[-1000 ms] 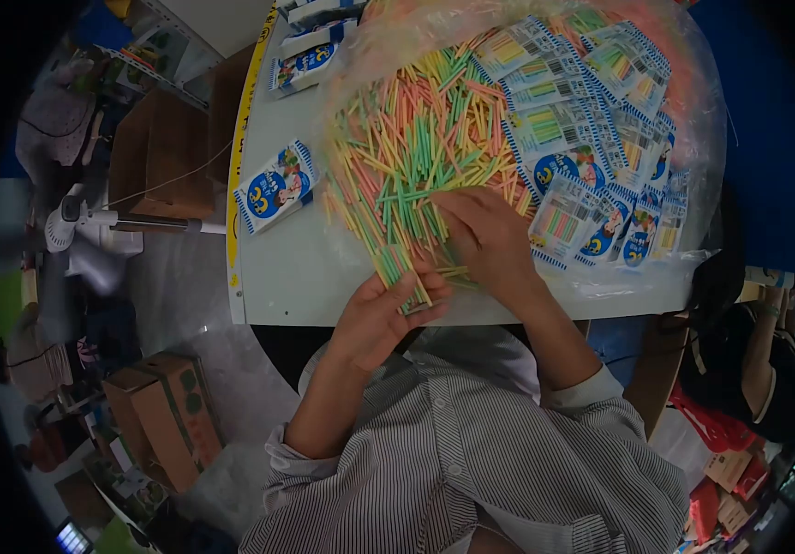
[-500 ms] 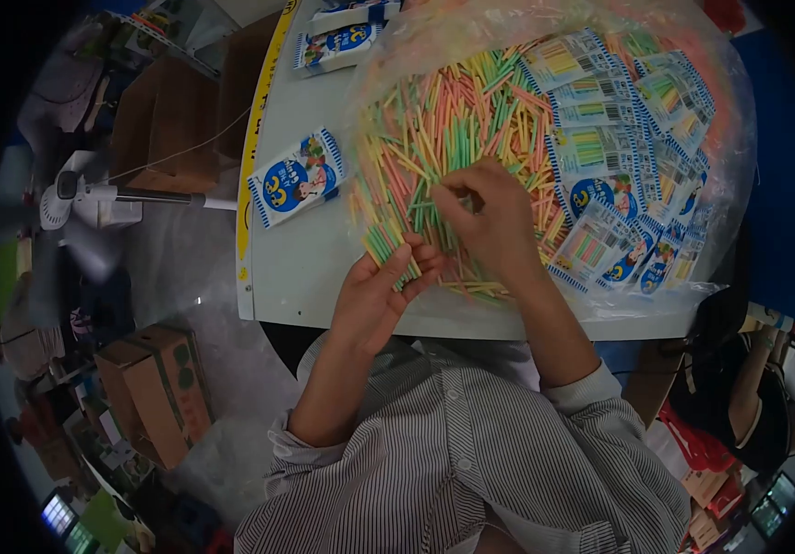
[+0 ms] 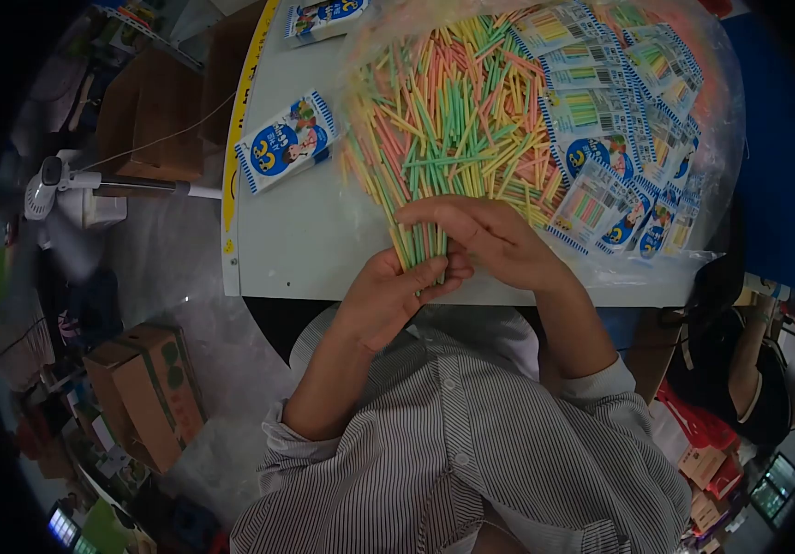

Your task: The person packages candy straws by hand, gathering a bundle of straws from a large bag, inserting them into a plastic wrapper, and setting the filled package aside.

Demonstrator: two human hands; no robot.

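My left hand [image 3: 397, 288] is closed around the lower part of a bundle of thin pastel candy sticks [image 3: 423, 247], in yellow, green and pink. From the right, my right hand [image 3: 499, 242] reaches across the same bundle, its fingers bent together over the upper part of the sticks. Its fingertips hide part of the bundle. Just beyond both hands lies a large loose pile of candy sticks [image 3: 457, 102] on a clear plastic sheet [image 3: 365, 55]. Several filled blue-and-white candy packets [image 3: 591, 111] rest on the right side of the pile.
On the white table [image 3: 277, 240], a single packet [image 3: 288, 143] lies left of the pile, and another packet [image 3: 323, 14] is at the back. Cardboard boxes [image 3: 143, 392] stand on the floor to the left. A person's arm [image 3: 750, 355] shows at the far right.
My right hand has come down from above the pile to the bundle in my left hand. The bundle looks larger and more upright. The view has shifted slightly.
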